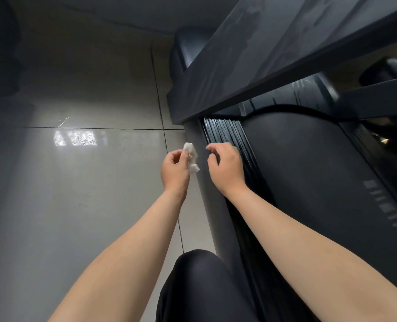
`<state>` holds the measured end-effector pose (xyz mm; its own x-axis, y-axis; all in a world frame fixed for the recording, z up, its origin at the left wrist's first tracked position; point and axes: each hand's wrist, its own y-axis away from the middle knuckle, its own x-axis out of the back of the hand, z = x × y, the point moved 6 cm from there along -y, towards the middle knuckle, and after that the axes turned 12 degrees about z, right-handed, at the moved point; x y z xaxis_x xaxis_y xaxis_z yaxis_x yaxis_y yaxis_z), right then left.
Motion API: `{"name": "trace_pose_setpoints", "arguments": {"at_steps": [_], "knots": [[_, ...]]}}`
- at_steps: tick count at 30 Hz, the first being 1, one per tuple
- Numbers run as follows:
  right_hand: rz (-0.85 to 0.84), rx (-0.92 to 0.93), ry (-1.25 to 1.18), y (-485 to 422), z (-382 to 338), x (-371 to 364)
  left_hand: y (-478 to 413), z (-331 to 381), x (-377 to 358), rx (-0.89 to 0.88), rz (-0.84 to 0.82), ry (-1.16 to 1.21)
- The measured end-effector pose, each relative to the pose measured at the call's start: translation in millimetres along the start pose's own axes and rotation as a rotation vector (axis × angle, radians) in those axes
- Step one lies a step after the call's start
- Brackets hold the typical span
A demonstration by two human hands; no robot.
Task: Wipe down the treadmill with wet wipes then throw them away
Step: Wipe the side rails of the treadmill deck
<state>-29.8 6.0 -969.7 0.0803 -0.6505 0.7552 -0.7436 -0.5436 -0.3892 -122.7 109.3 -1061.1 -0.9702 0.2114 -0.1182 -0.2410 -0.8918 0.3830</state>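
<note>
The left hand pinches a crumpled white wet wipe between thumb and curled fingers, holding it over the grey outer edge of the treadmill. The wipe is bunched and ragged. Just beside it, the right hand hovers over the ribbed side rail with fingers curled and nothing visible in them. A dark slanted beam crosses above the rail. To the left lies glossy tiled floor; a black-clad knee is near the treadmill's edge.
</note>
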Motion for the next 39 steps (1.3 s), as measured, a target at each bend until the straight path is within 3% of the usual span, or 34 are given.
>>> {"name": "trace_pose_setpoints", "arguments": {"at_steps": [2,5,13,20,29,34,39], "knots": [[0.017,-0.083,0.045,-6.4,10.8,-2.9,-0.4,6.2,-4.7,-0.095,0.034,-0.053],[-0.017,-0.161,0.062,-14.6,15.0,-13.8,10.4,7.0,-30.9,-0.183,-0.070,-0.093],[0.002,-0.266,0.001,-52.5,19.8,-32.1,5.1,2.5,-72.7,-0.078,-0.342,0.022],[0.005,-0.082,0.375,-58.4,14.6,-49.2,-56.4,-1.4,-96.4,-0.059,-0.432,-0.084],[-0.089,-0.021,0.594,-58.2,10.0,-60.6,-91.0,-35.3,-105.0,0.166,-0.432,-0.074],[-0.141,-0.067,0.736,-66.8,4.0,-70.3,-101.8,-16.9,-105.0,-0.055,-0.463,-0.059],[-0.181,-0.064,0.797,-65.5,6.8,-76.4,-132.8,-31.8,-117.3,0.037,-0.404,-0.043]]}}
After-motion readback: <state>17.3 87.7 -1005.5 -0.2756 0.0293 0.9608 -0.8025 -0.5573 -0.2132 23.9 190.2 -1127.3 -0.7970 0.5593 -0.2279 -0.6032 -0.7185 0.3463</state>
